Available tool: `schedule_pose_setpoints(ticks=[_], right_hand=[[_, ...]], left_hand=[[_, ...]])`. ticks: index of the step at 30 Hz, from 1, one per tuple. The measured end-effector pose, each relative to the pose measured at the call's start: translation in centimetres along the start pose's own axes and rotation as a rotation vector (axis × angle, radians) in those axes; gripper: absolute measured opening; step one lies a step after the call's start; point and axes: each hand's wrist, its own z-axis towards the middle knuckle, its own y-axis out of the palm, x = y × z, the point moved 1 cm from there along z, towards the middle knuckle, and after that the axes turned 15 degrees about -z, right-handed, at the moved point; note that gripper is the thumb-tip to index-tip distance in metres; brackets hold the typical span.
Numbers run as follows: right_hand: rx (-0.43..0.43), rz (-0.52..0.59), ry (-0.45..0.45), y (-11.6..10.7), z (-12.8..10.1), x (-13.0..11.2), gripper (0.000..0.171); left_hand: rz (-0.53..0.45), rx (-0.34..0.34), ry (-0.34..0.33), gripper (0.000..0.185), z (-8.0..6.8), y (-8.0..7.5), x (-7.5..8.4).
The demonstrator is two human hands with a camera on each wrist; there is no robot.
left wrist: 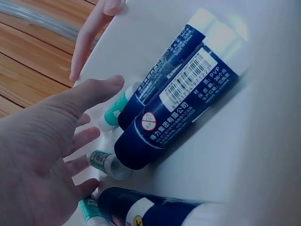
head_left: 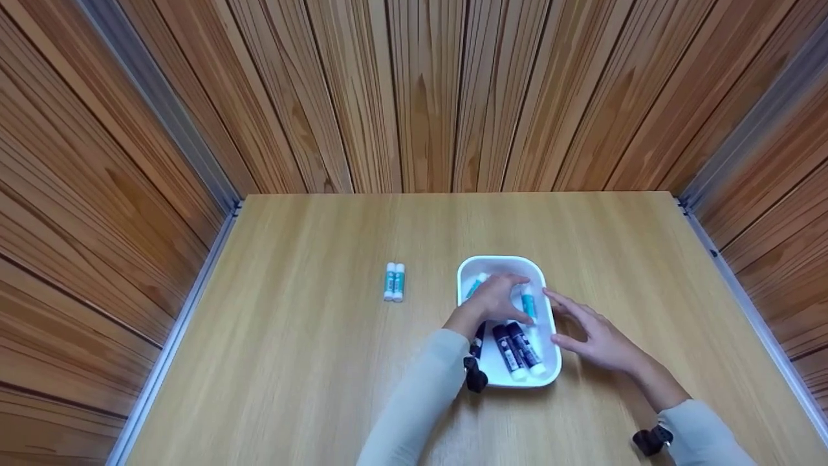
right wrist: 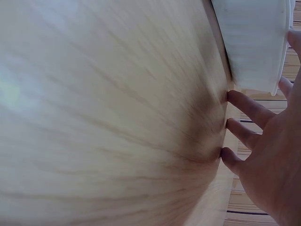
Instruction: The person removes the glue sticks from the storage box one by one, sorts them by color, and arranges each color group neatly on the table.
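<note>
In the head view a white tray (head_left: 546, 377) holds navy glue sticks (head_left: 524, 346) and smaller teal glue sticks (head_left: 528, 304). My left hand (head_left: 497, 299) reaches into the tray from above, thumb apart from the fingers. In the left wrist view its fingers come near a small teal glue stick (left wrist: 99, 160), with no clear grip on it; two big navy glue sticks (left wrist: 174, 101) lie side by side past the thumb. My right hand (head_left: 598, 336) is at the tray's right side, its thumb and forefinger at the rim. Other right fingertips (right wrist: 230, 96) rest on the table in the right wrist view.
Two teal glue sticks (head_left: 394, 282) lie side by side on the wooden table (head_left: 310, 362), left of the tray. Wood-panelled walls (head_left: 420, 97) with grey metal rails (head_left: 174, 343) enclose the table at the back and both sides.
</note>
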Motion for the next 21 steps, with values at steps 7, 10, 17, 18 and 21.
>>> schedule_pose_setpoints(ticks=[7, 10, 17, 18, 21], right_hand=[[-0.001, -0.013, 0.01, 0.1, 0.0, 0.0, 0.08], [0.0, -0.017, 0.012, 0.1, 0.0, -0.1, 0.08], [0.003, -0.015, 0.014, 0.0, -0.1, -0.1, 0.08], [0.002, -0.013, 0.014, 0.0, -0.1, -0.1, 0.08], [0.001, -0.008, 0.01, 0.0, 0.0, -0.1, 0.08]], left_hand=[[-0.024, -0.024, -0.001, 0.082, 0.0, -0.4, 0.2], [-0.031, -0.015, -0.031, 0.08, -0.1, -0.3, 0.2], [-0.041, 0.055, -0.065, 0.079, -0.1, 0.6, 0.2], [-0.034, 0.06, -0.07, 0.078, -0.2, 0.7, 0.2], [-0.016, 0.068, -0.083, 0.078, -0.2, 0.9, 0.3]])
